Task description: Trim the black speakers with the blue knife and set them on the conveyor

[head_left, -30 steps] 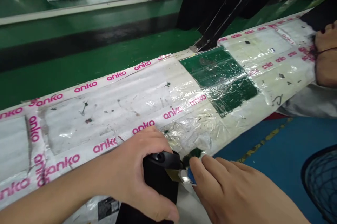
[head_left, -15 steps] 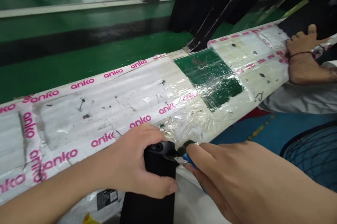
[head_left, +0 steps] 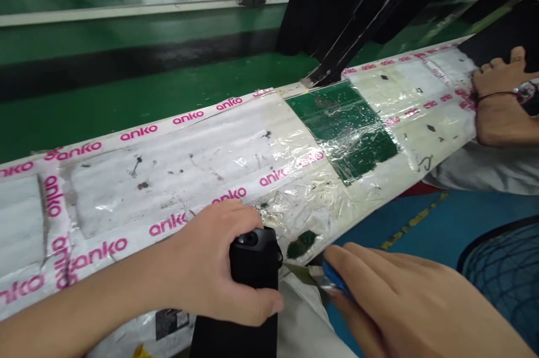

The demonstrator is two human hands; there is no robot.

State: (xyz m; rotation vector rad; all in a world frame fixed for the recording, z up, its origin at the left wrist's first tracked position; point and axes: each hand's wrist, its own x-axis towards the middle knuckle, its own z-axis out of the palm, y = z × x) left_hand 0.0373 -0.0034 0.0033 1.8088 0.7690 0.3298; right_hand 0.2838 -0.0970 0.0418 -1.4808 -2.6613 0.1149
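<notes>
My left hand (head_left: 227, 268) is wrapped over a long black bar (head_left: 255, 274) with a glossy dark plastic end piece (head_left: 251, 239). A rounded recess shows in that end piece, and a thin dark curl stands off its right edge. In my right hand (head_left: 387, 290) is a utility knife (head_left: 332, 279) with a blue body, gripped between thumb and fingers. Its blade (head_left: 298, 271) points left toward the bar's right side; whether the tip touches the bar I cannot tell.
A narrow bench top (head_left: 202, 156) under clear and "anko" tape runs across the view. On the right, another person's hand (head_left: 501, 83) rests by a black piece. Black pieces (head_left: 311, 10) lean behind the bench. A dark mesh basket (head_left: 505, 257) stands low right.
My right hand has drawn the knife right and slightly down, away from the end piece. My left hand keeps its hold on the bar. The view has shifted slightly.
</notes>
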